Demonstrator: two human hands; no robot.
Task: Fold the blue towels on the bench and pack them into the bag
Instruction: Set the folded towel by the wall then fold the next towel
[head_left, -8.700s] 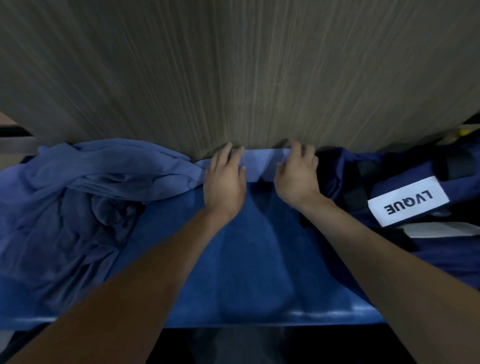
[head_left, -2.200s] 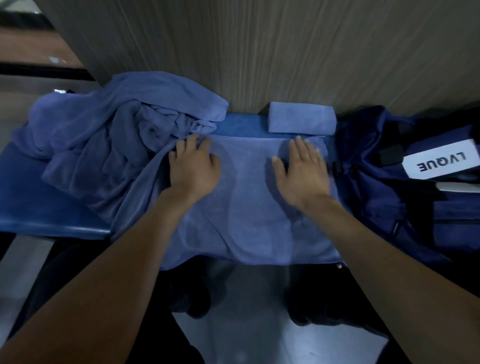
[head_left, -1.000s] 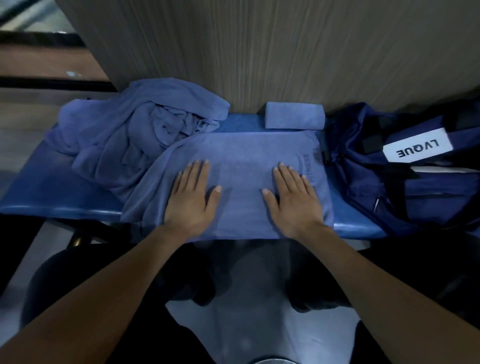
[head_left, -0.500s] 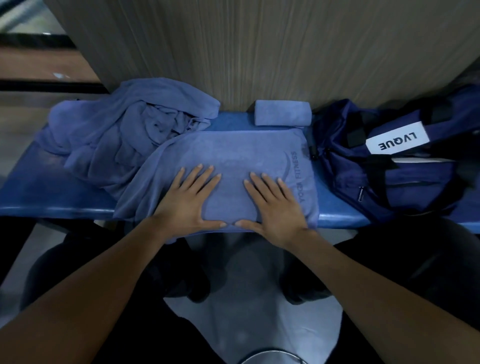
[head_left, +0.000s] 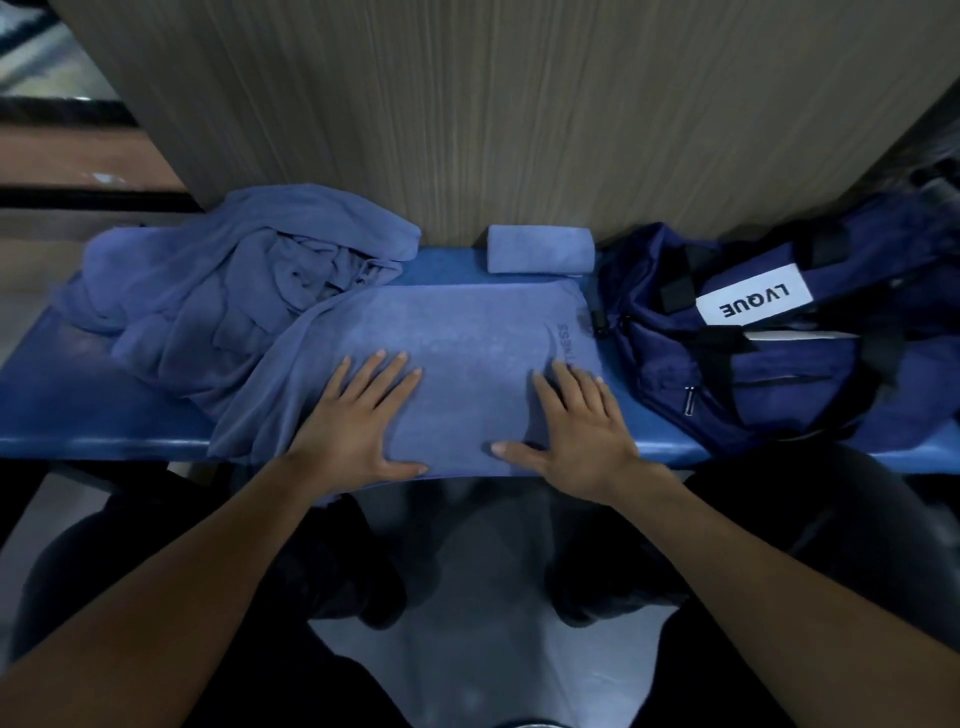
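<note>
Left hand (head_left: 353, 426) and right hand (head_left: 582, 436), both flat with fingers spread, press the half-folded towel (head_left: 467, 353) at the near edge of the bench (head_left: 67, 410); neither grasps anything. Towel looks soft, light and limp, so it will sag if lifted by one corner; best taken at both near corners. Crumpled towels (head_left: 234, 291) at 10 o'clock. Bag (head_left: 753, 384) at 2 o'clock. Small folded towel (head_left: 540, 249) at 12 o'clock, against the wall (head_left: 467, 104).

Both forearms were bare to the frame edge, with no sleeves showing. The left hand (head_left: 349, 427) and right hand (head_left: 582, 435) wore no gloves. Dark trousers and dark shoes showed at six o'clock.
</note>
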